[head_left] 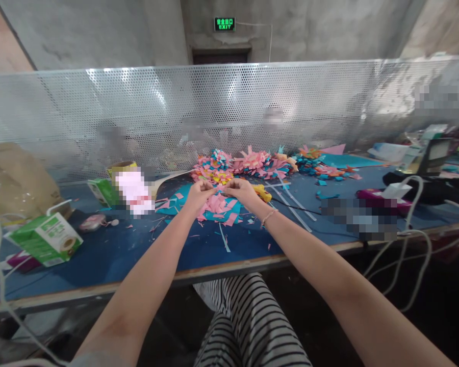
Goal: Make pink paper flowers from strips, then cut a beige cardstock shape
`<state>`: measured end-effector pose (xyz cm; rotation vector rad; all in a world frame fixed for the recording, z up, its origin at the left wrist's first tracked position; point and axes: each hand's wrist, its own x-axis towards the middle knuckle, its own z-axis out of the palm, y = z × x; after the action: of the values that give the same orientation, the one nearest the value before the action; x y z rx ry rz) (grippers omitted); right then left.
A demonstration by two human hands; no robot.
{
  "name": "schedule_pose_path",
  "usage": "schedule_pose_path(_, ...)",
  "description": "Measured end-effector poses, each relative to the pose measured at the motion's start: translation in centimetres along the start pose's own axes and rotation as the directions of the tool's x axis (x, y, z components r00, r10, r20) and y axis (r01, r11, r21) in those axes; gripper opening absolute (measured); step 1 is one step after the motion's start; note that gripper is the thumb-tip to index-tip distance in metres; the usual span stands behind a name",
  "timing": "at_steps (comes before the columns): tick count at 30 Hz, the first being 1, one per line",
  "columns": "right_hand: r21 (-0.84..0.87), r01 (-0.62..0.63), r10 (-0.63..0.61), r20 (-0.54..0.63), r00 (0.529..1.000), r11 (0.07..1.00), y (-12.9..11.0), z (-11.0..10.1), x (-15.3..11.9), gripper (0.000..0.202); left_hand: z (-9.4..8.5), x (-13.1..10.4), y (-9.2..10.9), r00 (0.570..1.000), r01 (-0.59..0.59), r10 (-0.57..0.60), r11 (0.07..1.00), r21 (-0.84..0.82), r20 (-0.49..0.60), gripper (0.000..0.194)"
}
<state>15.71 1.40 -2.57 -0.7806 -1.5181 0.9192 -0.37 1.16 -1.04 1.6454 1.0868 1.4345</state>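
My left hand (202, 192) and my right hand (240, 190) face each other over the blue tabletop, fingertips pinched. Between the fingertips is a small bit of paper (220, 189), light blue or pink; which hand grips it is hard to make out. Beneath them lies a heap of pink paper pieces (215, 205) on a light blue sheet (181, 200). Just behind, pink, blue and yellow paper flowers (214, 165) are piled up. A yellow tool (262, 192) lies beside my right wrist.
At left stand a green and white carton (48, 239), a brown bag (19, 181) and a lit phone (133, 192). White strips (292, 206), cables and a purple tissue pack (384, 201) lie at right. A perforated metal screen (229, 102) runs behind.
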Motion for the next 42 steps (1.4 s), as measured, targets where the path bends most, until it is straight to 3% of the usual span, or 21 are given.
schedule_pose_path(14, 0.011, 0.006, -0.006, -0.004, 1.000, 1.000, 0.2, -0.1, 0.3, 0.024, 0.1, 0.0, 0.1, 0.999, -0.021, 0.022, 0.999, -0.027, 0.024, 0.024)
schedule_pose_path(24, 0.108, -0.011, 0.014, -0.027, 1.000, 0.994, 0.1, -0.2, 0.3, 0.030, 0.0, 0.3, -0.5, 0.998, -0.052, 0.052, 0.999, -0.008, 0.022, 0.023)
schedule_pose_path(31, -0.047, 0.050, -0.049, 0.029, 0.998, 0.998, 0.3, -0.4, 0.3, 0.025, -0.1, 0.2, -0.3, 0.999, -0.024, 0.024, 1.000, 0.015, -0.022, 0.023)
schedule_pose_path(42, -0.081, 0.050, -0.048, 0.025, 0.999, 0.995, 1.1, -0.6, 0.6, 0.023, -0.1, 0.2, -0.3, 1.000, -0.026, 0.026, 1.000, 0.004, 0.007, 0.026)
